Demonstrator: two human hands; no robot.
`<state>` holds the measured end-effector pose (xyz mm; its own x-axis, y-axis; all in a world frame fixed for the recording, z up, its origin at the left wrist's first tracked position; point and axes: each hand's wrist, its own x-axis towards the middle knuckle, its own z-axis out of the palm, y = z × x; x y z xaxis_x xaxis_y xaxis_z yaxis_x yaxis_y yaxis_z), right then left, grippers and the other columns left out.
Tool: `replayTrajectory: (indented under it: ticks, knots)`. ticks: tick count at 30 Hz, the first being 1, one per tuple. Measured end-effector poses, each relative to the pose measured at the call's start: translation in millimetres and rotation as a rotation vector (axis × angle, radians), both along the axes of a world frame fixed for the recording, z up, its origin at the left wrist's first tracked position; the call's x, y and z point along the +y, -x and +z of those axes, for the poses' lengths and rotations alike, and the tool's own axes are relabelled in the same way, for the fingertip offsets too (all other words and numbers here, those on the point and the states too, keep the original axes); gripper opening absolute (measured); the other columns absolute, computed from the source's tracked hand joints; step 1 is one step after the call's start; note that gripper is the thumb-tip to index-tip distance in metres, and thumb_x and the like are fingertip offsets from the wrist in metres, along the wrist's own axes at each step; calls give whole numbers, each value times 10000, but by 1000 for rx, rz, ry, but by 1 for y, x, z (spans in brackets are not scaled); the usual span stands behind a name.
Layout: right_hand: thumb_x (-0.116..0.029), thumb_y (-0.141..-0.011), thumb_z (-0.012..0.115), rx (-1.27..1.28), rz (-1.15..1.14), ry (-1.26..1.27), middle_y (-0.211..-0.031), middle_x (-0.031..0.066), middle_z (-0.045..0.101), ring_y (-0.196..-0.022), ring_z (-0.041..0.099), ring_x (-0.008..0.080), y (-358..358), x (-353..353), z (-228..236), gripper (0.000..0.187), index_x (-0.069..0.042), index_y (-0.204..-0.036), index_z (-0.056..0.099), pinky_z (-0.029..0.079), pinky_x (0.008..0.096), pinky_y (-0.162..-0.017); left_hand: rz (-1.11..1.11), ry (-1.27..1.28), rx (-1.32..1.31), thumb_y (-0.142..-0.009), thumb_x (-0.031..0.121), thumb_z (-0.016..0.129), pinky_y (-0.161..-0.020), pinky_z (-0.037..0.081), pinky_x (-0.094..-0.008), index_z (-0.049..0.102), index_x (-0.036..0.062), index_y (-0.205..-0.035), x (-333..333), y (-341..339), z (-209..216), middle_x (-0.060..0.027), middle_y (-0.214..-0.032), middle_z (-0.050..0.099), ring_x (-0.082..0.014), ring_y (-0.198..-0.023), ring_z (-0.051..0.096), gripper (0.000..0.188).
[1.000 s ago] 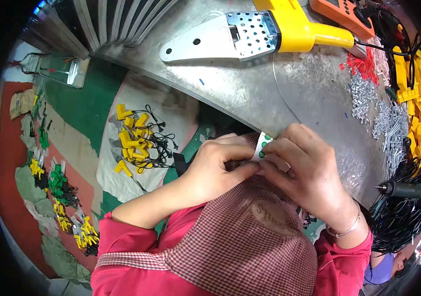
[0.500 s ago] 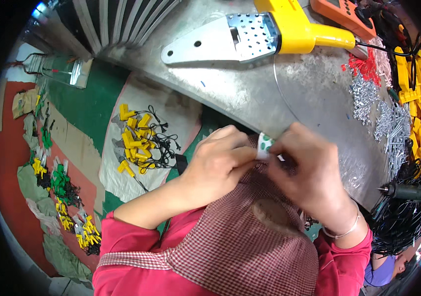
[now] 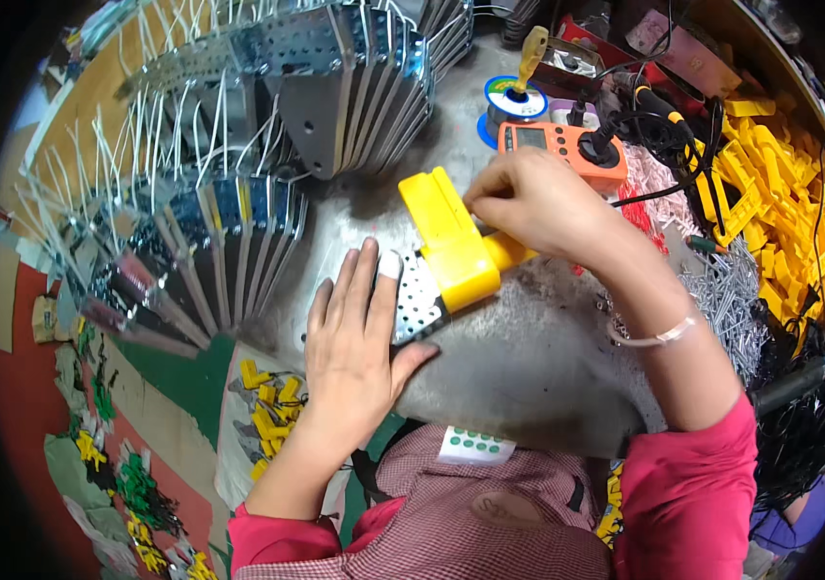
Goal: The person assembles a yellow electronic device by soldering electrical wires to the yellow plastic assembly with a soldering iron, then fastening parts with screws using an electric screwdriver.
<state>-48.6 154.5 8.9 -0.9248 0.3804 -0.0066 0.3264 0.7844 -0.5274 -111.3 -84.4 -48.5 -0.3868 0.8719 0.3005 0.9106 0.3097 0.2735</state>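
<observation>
Left hand (image 3: 353, 358): laid palm down, fingers loosely spread, white wrap on index fingertip; covering much of the silver perforated metal plate (image 3: 415, 304), immediately left of the landmark, the yellow blocky plastic tool housing (image 3: 466, 275); not wrapped around anything. Right hand (image 3: 548, 203): thumb and forefinger drawn together close by the upper right edge of the housing, above its yellow round handle (image 3: 511, 251); cannot tell whether touching the housing, nor whether pinching something small. Tool on the grey metal tabletop (image 3: 519, 358), housing and handle uncovered for the most part.

Step in hand, as judged: fine fingertip work at the housing, with plate steadied from the left; next move judged to call for a still left palm and small, exact placement on the right, clear of the handle.

Outward: below housing, at the red-and-white checked cloth apron (image 3: 412, 522), white sheet with green round dots (image 3: 475, 446); above right of housing, orange plastic meter (image 3: 559, 147); farther right, heap of yellow plastic parts (image 3: 790, 232); well left, upright grey metal plates with white wires (image 3: 238, 242).
</observation>
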Motion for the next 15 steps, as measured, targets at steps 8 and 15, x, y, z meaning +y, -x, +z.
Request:
replayTrajectory:
  ticks: [8,15]
  knots:
    - [-125,-730,656,-59,-9,-1020,-918,107,662,-948,603,259,-41,42,59,151,-38,-847,694,482,383,-818,-215,-103,-103,-720,218,764,-1079,311,-514,467,4,-1305,59,-8,40,-241,-1412,414,-411,-1319,397,690]
    - [-94,-704,669,-284,116,-1094,-749,128,689,-772,670,288,-31,56,81,67,-51,-739,707,466,415,-790,-155,46,128,-799,144,585,-827,458,-383,516,12,-1234,104,-35,28,-104,-996,593,-263,-952,604,459]
